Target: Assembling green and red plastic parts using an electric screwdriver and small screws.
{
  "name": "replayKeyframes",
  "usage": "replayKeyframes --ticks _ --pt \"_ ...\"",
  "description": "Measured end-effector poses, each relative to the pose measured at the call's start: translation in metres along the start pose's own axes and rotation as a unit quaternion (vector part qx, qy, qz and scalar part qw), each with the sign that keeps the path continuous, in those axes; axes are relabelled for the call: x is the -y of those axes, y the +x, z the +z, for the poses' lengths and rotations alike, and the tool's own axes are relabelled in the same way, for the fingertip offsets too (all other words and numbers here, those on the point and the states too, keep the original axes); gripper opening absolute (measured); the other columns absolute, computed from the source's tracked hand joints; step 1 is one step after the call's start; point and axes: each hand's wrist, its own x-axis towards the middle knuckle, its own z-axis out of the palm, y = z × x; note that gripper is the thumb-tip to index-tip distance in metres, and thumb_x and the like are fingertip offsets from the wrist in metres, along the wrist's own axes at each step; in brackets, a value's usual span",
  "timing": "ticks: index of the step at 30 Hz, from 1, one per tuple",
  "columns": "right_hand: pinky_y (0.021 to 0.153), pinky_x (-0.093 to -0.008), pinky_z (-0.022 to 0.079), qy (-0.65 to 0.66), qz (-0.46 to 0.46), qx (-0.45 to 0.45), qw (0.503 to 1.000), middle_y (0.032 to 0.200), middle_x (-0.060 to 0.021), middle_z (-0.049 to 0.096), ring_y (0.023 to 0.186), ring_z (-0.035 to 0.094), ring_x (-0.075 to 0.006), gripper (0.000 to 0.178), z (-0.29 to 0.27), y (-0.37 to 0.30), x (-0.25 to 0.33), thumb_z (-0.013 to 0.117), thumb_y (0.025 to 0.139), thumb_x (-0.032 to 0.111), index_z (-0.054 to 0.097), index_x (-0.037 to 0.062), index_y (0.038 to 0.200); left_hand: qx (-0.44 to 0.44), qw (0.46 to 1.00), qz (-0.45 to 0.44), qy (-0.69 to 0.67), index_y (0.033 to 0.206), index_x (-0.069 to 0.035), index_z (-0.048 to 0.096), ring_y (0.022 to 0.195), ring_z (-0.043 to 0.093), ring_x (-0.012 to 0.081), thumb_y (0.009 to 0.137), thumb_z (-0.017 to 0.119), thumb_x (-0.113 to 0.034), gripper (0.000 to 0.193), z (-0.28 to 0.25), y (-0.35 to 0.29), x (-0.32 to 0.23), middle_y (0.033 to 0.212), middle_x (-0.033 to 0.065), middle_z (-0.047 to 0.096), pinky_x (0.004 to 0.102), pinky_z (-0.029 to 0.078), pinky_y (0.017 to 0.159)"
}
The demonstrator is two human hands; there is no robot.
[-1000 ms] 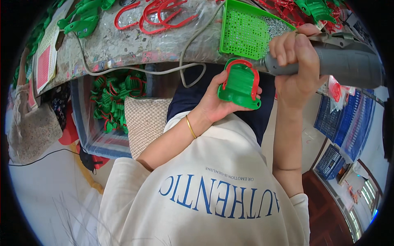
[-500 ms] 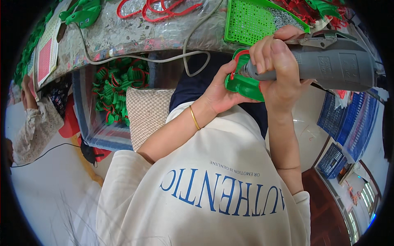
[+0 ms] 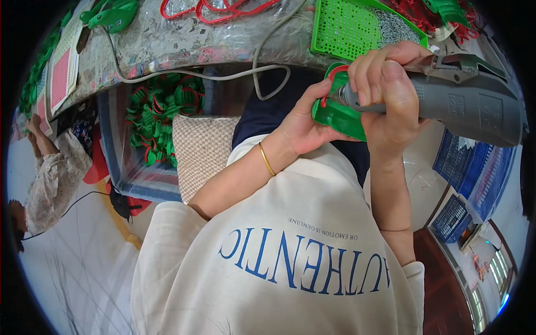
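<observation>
My right hand point(image 3: 389, 92) is wrapped round a grey electric screwdriver point(image 3: 466, 106), which lies almost level with its tip toward the left. My left hand point(image 3: 310, 120) grips a green plastic shell point(image 3: 341, 124) above my lap, thumb on its near rim. A red curved strip point(image 3: 334, 71) runs along the shell's inside edge. The screwdriver's tip reaches into the shell beside the red strip; the exact contact point is hidden by my right fingers. Just beyond my hands, a bright green tray point(image 3: 343, 30) with a perforated section holds many small metal screws point(image 3: 397, 29).
A plastic-covered table point(image 3: 184, 42) carries red loops point(image 3: 231, 12), green parts point(image 3: 114, 15) and a grey cable point(image 3: 212, 75). Left of my lap stands a crate point(image 3: 114, 151) of green-and-red pieces point(image 3: 162, 114). Another person's patterned sleeve point(image 3: 56, 178) shows at far left; blue baskets point(image 3: 452, 218) stand at right.
Both hands, the shell and the screwdriver have shifted slightly right in the picture, and the screwdriver's rear end has dropped. At far left the other person's arm has moved.
</observation>
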Motion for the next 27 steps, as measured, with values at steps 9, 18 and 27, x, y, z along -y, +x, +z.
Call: replayKeyframes --ticks 9,18,27 --pt "0.057 -0.0296 0.036 0.061 0.011 0.024 0.998 0.064 -0.0003 0.042 0.055 0.040 -0.0107 0.016 0.002 0.002 0.000 0.050 0.090 0.010 0.051 0.0039 0.104 0.000 1.000 0.000 0.017 0.136 -0.010 0.044 0.114 0.059 0.0320 0.093 0.055 -0.041 0.054 0.003 -0.006 -0.007 0.127 0.0151 0.057 0.0545 0.050 0.093" --pt "0.064 -0.0299 0.033 0.089 -0.016 -0.031 0.995 0.068 0.0015 0.036 0.062 0.038 -0.0095 0.016 -0.074 0.066 0.062 0.055 0.090 0.015 0.050 0.0026 0.099 0.010 0.992 0.065 0.108 0.144 -0.009 0.036 0.118 0.055 0.0368 0.090 0.060 -0.041 0.067 -0.036 -0.064 -0.059 0.131 0.0199 0.054 0.0552 0.045 0.098" --pt "0.088 -0.0358 0.050 -0.161 -0.072 -0.166 0.970 0.090 -0.0138 0.063 0.086 0.063 -0.0201 0.025 -0.115 0.094 0.060 0.066 0.088 0.009 0.054 -0.0067 0.106 -0.300 0.886 0.302 0.183 0.144 -0.006 0.037 0.117 0.056 0.0340 0.091 0.049 -0.058 0.075 -0.118 -0.218 -0.171 0.134 0.0192 0.052 0.0543 0.044 0.097"
